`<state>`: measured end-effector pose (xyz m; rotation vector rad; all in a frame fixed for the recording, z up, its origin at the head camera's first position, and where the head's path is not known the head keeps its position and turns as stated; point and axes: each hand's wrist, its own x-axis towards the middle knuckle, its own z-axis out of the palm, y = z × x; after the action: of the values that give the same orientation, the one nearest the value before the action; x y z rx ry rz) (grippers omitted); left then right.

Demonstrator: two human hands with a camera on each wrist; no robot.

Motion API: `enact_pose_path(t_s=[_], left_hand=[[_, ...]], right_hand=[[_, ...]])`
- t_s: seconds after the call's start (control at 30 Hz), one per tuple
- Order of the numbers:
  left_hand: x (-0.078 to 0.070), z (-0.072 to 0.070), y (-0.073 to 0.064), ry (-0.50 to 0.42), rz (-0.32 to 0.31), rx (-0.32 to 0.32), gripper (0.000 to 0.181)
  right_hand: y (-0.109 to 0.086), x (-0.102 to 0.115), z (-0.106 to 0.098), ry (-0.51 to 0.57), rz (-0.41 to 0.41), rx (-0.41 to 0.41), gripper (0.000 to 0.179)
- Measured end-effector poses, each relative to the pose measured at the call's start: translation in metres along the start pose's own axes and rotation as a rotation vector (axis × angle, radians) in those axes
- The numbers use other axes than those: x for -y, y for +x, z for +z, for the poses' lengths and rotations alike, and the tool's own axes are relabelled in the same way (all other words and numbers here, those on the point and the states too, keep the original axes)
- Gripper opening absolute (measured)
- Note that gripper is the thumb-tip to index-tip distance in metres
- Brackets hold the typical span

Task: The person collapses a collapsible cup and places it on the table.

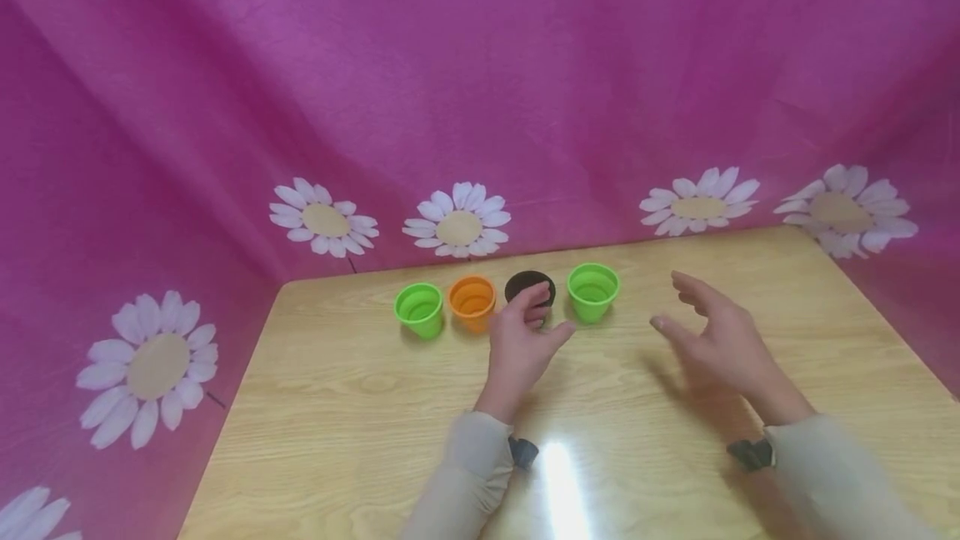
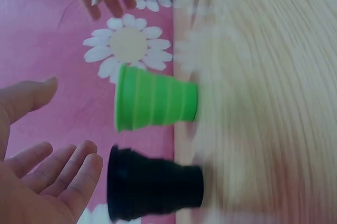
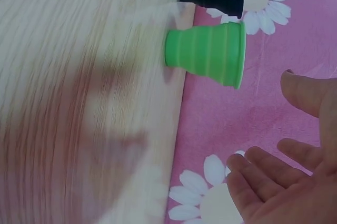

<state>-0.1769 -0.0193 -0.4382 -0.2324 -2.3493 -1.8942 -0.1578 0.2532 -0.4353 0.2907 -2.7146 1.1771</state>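
Observation:
Several ribbed cups stand upright in a row at the back of the table: a green cup (image 1: 420,312) at the left, an orange cup (image 1: 473,304), a black cup (image 1: 517,283), and another green cup (image 1: 593,293) at the right. My left hand (image 1: 520,348) hovers in front of the black cup and partly hides it in the head view. The left wrist view shows its fingers spread, apart from the black cup (image 2: 155,184). To the right of the right green cup (image 3: 205,53), my right hand (image 1: 720,344) is raised with fingers extended, holding nothing.
The light wooden table (image 1: 337,423) ends at a pink cloth (image 1: 480,90) with large white daisies that hangs behind it and along its sides. A bright reflection lies on the tabletop near the front. Dark bands circle both wrists.

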Motion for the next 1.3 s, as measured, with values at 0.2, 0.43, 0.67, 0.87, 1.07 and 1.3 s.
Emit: enact_pose_path(t_s=[0.2,0.43,0.67,0.87,1.07,1.3], left_hand=[[0.004,0.026,0.005,0.085,-0.034,-0.043,0.061],[0.005,0.044,0.011,0.221,-0.022,-0.069,0.067],[0.005,0.055,0.018,0.338,-0.043,-0.087,0.065],[0.010,0.064,0.023,0.436,0.008,-0.108,0.049],[0.010,0.067,0.025,0.488,0.001,-0.098,0.054],[0.010,0.066,0.028,0.509,0.035,-0.097,0.051]], right_hand=[[0.009,-0.001,0.011,0.087,0.046,0.024,0.072],[0.020,-0.003,0.026,0.178,0.080,0.071,0.072],[0.032,-0.008,0.043,0.251,0.077,0.049,0.067],[0.040,-0.009,0.056,0.323,0.097,0.050,0.067],[0.047,-0.008,0.065,0.435,0.085,0.072,0.059],[0.050,-0.005,0.066,0.457,0.120,0.069,0.057]])
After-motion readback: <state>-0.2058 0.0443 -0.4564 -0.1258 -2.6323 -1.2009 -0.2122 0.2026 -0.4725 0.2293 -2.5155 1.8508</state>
